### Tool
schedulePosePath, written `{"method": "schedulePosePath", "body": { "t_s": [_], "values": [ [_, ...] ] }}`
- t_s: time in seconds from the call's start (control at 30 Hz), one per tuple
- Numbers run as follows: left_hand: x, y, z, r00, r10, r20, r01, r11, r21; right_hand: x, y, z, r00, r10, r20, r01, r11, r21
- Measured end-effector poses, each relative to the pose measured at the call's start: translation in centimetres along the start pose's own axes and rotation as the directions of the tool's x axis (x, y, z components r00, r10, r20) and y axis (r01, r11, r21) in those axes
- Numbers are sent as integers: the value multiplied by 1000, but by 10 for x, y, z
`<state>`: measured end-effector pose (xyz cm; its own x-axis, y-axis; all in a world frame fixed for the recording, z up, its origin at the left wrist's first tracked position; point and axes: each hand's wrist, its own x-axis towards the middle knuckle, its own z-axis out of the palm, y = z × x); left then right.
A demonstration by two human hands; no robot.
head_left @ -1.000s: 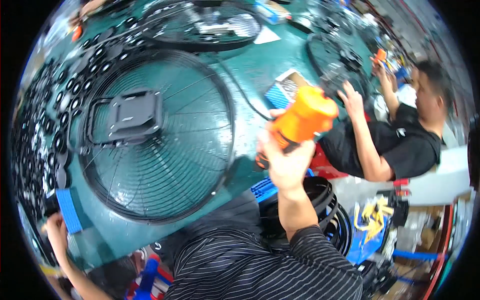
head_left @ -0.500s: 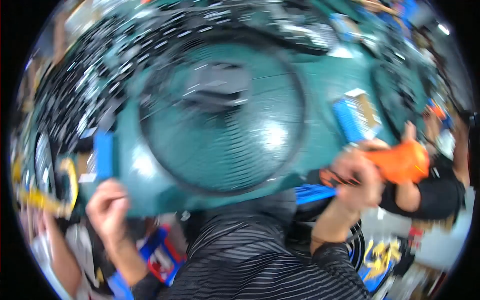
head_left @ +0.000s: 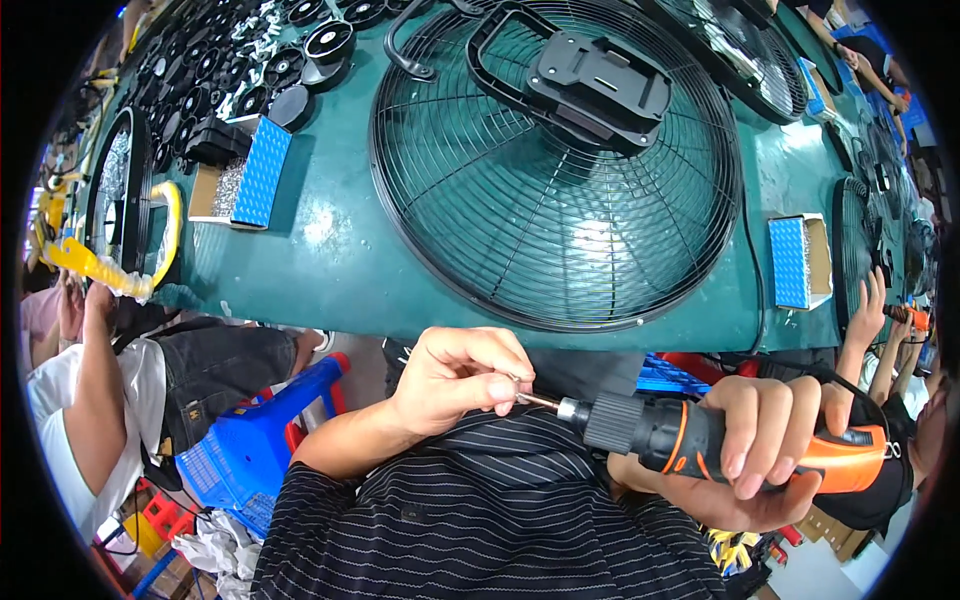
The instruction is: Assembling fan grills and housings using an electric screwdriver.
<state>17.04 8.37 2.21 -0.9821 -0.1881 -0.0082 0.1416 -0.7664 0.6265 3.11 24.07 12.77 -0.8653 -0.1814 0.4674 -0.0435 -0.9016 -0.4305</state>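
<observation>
Right hand: I see my right hand (head_left: 760, 440) wrapped around the orange-and-black cordless electric screwdriver (head_left: 730, 445), fingers curled tight over its body, held level above my striped shirt, bit pointing left.
Left hand: my left hand (head_left: 455, 375) is bunched, thumb and fingertips pinching at the thin metal bit (head_left: 538, 401) at the driver's tip; whether a screw sits between them I cannot tell.
Bench: past my hands lies the dark green worktable (head_left: 330, 270).
Fan guard: a large round black wire fan guard (head_left: 560, 170) lies flat on it, a black plastic bracket (head_left: 600, 85) on its centre.
Boxes: a blue-lidded cardboard box of small silver parts (head_left: 240, 175) sits to the left, another (head_left: 800, 262) to the right.
Far left: rows of round black caps (head_left: 250, 50).
Neighbours: a person's hand (head_left: 868, 305) rests at the right edge.
</observation>
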Motion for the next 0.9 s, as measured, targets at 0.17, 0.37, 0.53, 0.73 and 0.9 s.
{"method": "schedulePosePath", "body": {
  "t_s": [0.17, 0.37, 0.53, 0.73, 0.9],
  "values": [
    [-1, -4, -3, 999, 41, 26, -41, 999, -19, -5, 5, -2, 998, -60, 24, 60, 998, -1],
    [0, -4, -3, 996, 88, 23, -90, 990, 113, -4, -2, -6, 994, 38, 98, -34, 999, -37],
    [-6, -4, -9, 990, 124, 65, -139, 933, 331, -6, 4, -8, 992, 86, 95, -81, 995, -51],
    [-13, 0, -18, 983, 160, 90, -181, 768, 614, -6, 12, -12, 984, 177, 19, -173, 975, -139],
    [-3, 10, -30, 955, 249, 159, -284, 627, 725, -2, 29, -12, 972, 224, 63, -213, 965, -153]
  ]
}}
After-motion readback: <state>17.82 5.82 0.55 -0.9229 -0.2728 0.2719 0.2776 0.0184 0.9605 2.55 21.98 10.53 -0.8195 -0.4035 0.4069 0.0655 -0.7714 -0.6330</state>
